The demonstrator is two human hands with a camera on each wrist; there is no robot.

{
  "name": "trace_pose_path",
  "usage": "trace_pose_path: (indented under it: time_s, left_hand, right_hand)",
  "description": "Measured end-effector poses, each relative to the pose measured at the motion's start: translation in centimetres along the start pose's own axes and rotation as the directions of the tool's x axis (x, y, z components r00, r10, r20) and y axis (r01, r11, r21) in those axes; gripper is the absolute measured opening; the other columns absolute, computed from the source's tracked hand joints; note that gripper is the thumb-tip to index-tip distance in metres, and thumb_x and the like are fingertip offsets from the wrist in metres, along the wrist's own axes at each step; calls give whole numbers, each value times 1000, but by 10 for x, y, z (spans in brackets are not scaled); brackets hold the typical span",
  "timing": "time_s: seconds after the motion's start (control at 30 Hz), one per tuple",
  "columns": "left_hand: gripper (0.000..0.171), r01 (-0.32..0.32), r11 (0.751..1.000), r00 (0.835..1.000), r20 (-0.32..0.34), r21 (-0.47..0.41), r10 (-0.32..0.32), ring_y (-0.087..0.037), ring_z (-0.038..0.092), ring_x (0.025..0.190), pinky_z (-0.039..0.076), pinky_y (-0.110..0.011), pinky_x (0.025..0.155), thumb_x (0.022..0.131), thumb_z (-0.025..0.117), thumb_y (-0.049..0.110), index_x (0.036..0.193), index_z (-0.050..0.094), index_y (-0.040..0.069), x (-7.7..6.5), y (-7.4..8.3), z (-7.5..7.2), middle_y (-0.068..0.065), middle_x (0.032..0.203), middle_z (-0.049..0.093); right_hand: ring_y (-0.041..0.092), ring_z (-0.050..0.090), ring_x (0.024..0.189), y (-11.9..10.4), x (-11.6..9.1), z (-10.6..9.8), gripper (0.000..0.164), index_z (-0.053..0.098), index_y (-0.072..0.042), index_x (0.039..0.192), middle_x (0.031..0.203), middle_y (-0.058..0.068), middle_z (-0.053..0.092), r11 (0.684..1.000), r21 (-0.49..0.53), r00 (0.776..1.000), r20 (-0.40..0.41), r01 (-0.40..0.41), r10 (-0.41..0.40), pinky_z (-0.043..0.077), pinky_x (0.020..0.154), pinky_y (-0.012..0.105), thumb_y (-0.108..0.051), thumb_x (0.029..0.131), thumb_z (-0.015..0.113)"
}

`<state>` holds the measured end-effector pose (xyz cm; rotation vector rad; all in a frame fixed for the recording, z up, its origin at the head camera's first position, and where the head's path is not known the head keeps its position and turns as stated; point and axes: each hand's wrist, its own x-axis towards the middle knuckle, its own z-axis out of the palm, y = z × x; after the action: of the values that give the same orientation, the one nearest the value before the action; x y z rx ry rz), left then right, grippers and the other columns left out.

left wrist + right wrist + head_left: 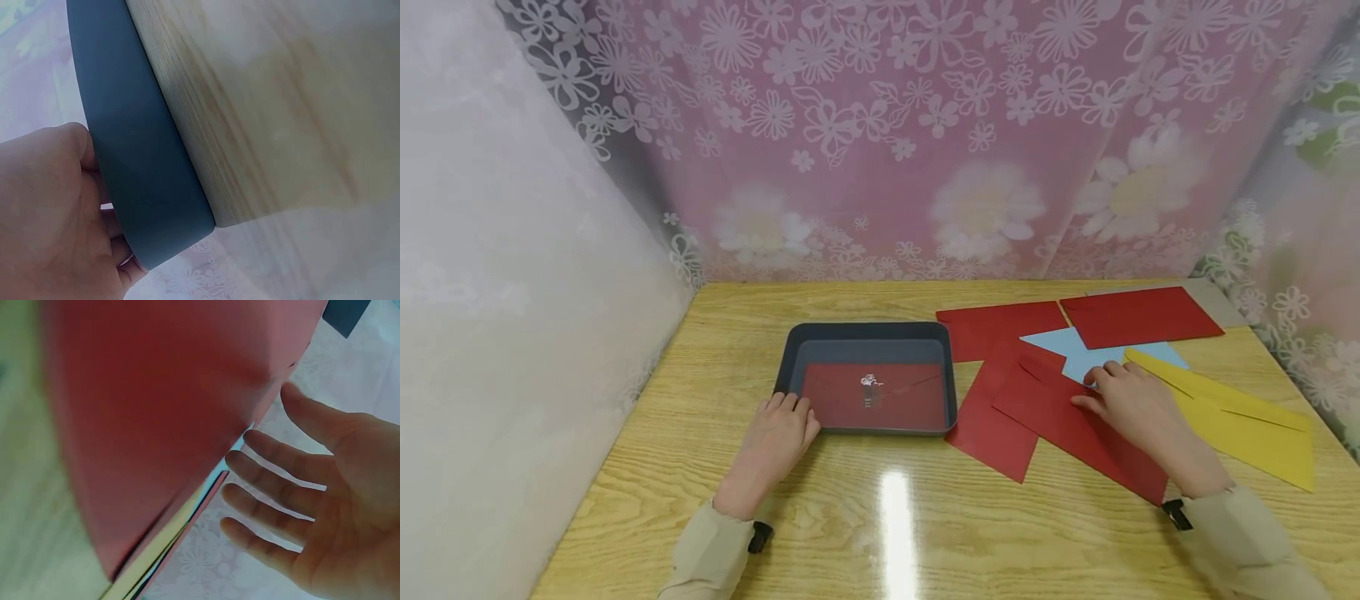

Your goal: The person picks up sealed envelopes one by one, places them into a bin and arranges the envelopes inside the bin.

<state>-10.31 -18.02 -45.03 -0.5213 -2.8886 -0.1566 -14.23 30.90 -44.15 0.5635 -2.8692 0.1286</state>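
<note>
My left hand [778,433] grips the front left corner of a dark grey tray [956,392]; its fingers curl over the rim, and the tray's outer wall [134,125] fills much of the left wrist view. A red envelope [835,408] with a white printed emblem lies flat inside the tray. On the right, my right hand [1138,408] hovers low over another red envelope [1037,408] lying at a slant. In the right wrist view its fingers are loosely spread, fingertips [234,459] close to the red envelope's surface, with nothing between them and the thumb.
Beneath and around the slanted envelope lie more red envelopes [1000,325], a light blue envelope [1063,346] and a yellow envelope [1240,417]. A grey envelope [1213,298] shows at the back right. Flowered curtains [880,167] hang behind and beside the wooden table [820,517].
</note>
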Motion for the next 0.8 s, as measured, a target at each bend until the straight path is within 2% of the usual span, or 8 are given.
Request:
trace_pose_path:
  time_s: [0.13,0.37,0.6,0.7,0.8]
  left_hand:
    - [32,-10,1000,1000,-2,5,10,-22,32,71,29,-35,71,102,53,14,73,41,12,0,0,0,-4,72,38]
    - [33,-25,1000,999,-35,15,26,-22,32,69,30,-34,70,102,53,14,72,41,12,-1,0,0,-3,71,38]
    - [31,-19,1000,999,-40,19,20,-23,35,70,31,-34,69,101,54,13,72,43,12,-1,0,0,-4,71,41]
    - [31,-13,1000,999,-33,19,14,-23,36,71,33,-35,70,101,55,13,72,44,11,0,0,0,-5,72,42]
    - [31,-10,1000,1000,-26,18,10,-24,36,71,33,-35,70,101,56,13,73,44,11,0,1,0,-5,73,42]
  right_hand:
    - [27,55,74,3,-4,2,42,67,3,96,85,12,62,999,34,999,46,-17,16,51,64,42,-31,79,85]
    - [26,56,73,4,0,4,42,63,5,94,84,12,58,992,112,993,109,-64,52,50,62,38,-26,78,86]
    - [25,55,73,4,4,4,42,60,6,91,83,13,58,987,133,985,158,-92,71,50,66,40,-22,77,88]
    - [24,54,73,5,6,4,43,59,6,89,82,12,57,981,164,978,197,-104,71,49,66,38,-23,76,88]
    - [22,53,74,3,9,5,45,58,5,90,84,11,57,966,215,962,261,-143,84,49,68,37,-26,77,88]
